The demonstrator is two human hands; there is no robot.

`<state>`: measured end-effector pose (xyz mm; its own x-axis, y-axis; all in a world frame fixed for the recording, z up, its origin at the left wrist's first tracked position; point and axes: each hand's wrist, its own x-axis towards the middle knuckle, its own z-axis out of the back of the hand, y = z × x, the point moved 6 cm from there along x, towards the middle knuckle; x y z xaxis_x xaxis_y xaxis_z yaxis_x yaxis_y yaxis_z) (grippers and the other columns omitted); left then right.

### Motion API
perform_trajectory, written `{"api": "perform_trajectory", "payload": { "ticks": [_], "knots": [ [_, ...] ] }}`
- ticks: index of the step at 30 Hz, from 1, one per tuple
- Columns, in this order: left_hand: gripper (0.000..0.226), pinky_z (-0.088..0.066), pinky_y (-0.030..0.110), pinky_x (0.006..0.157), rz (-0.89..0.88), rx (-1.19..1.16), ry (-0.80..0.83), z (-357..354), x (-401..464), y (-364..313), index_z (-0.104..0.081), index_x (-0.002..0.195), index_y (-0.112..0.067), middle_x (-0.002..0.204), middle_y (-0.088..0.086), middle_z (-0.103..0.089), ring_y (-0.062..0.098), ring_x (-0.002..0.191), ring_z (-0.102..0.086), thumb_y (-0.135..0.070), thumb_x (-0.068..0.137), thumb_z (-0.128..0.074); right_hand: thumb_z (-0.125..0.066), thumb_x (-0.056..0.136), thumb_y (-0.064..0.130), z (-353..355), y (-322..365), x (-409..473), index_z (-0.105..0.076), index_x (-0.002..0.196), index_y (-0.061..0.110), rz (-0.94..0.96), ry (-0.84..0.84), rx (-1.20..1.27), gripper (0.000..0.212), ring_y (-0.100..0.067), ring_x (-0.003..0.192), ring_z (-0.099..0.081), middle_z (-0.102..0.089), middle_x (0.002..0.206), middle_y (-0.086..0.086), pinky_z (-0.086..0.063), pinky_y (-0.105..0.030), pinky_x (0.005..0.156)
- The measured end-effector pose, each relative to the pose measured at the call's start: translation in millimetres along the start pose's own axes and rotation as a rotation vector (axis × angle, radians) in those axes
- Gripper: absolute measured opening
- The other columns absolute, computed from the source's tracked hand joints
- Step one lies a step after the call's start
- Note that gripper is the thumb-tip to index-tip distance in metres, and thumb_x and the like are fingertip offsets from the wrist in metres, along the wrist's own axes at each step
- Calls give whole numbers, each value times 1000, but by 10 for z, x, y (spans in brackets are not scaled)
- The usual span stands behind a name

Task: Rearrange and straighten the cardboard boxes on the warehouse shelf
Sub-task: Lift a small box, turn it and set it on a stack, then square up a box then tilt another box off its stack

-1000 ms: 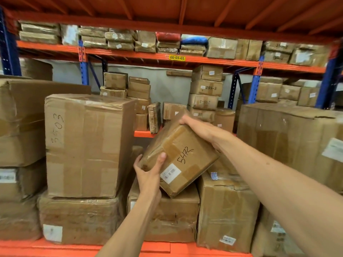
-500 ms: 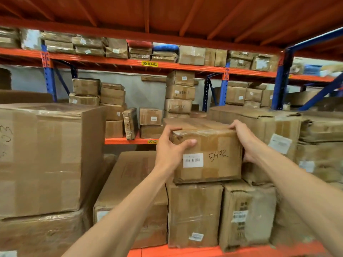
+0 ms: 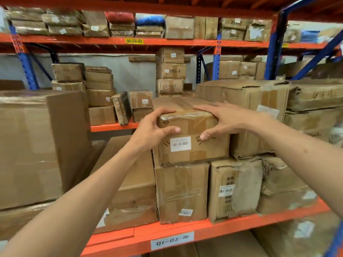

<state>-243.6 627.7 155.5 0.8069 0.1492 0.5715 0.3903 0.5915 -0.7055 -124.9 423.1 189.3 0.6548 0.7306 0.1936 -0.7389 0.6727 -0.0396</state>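
The labelled box point(image 3: 191, 138), sitting atop the taller carton point(image 3: 181, 191) at centre frame, overhangs slightly (it seems) and could slide forward if pushed unevenly. Left hand point(image 3: 154, 130) grips its 9 o'clock corner, fingers half-curled; right hand point(image 3: 222, 119) spreads wide across the 2 o'clock top edge, pressing

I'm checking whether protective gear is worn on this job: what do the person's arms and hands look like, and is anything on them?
Both forearms are bare as far as the picture shows, with no sleeves in view. The left hand and right hand wear no gloves, and I see no rings, watch or wristband. The fingernails look short and unpainted. A few small dark marks dot the right forearm.
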Motion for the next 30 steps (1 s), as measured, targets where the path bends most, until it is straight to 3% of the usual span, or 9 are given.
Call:
{"api": "perform_trajectory", "payload": {
  "ticks": [3,9,14,17,20,23,25,27,30],
  "knots": [
    [55,-61,41,91,25,-56,-21,18,14,43,-65,126,-31,117,-3,-72,14,105,-73,-26,77,-89,-59,56,98,5,20,67,-7,153,62,-11,-38,-25,116,-34,145,-33,-33,163,-4,-33,-54,112],
    [56,-59,43,95,53,-86,-11,-11,-77,36,-60,132,-29,123,-1,-69,15,111,-70,-21,82,-85,-54,48,104,-47,23,114,-5,150,65,0,-24,-46,120,-36,140,-40,-37,158,-9,-39,-52,105],
    [67,-55,45,102,54,-47,-29,-43,-178,18,-48,143,-35,136,-1,-62,14,123,-63,-24,86,-82,-50,41,108,-76,-27,211,0,150,65,-21,54,-25,127,-35,143,-34,-29,163,-9,-36,-53,112],
    [88,-46,42,112,111,25,-72,73,-385,131,-27,154,-49,157,-4,-44,15,140,-46,-37,85,-81,-33,40,113,-21,83,265,-5,155,60,-24,71,-7,130,-38,151,-19,-18,169,-11,-16,-58,121],
    [95,-45,38,112,200,45,-264,443,-798,385,-21,157,-49,156,-2,-46,9,138,-48,-47,83,-80,-18,41,114,127,428,353,-8,155,58,46,-36,-13,127,-39,153,-14,-15,169,-16,-3,-61,122],
    [90,-54,34,100,278,178,-547,1060,-1254,582,-28,158,-32,130,3,-66,11,113,-65,-44,86,-79,-20,47,112,238,1001,467,-5,156,57,147,-69,5,123,-39,154,-9,-9,170,-16,-1,-61,122],
    [89,-52,25,93,288,342,-755,1502,-1543,598,-32,157,-21,123,7,-64,14,104,-64,-40,85,-81,-25,54,109,297,1471,564,-4,157,55,219,-98,-2,118,-39,154,-5,-5,170,-14,-1,-60,122],
    [100,-44,33,101,316,521,-905,1897,-1788,597,-28,157,-14,138,15,-50,26,121,-53,-46,81,-83,-34,66,102,377,1990,687,-5,157,55,294,-155,-2,106,-40,154,-4,-5,170,-15,-4,-58,121],
    [130,-26,55,117,459,606,-916,2380,-1990,703,-9,161,-14,158,25,-20,42,145,-22,-60,68,-86,-42,76,93,489,2804,893,-7,158,53,388,-181,19,98,-41,154,0,-2,170,-16,-5,-61,120]
  ]
}}
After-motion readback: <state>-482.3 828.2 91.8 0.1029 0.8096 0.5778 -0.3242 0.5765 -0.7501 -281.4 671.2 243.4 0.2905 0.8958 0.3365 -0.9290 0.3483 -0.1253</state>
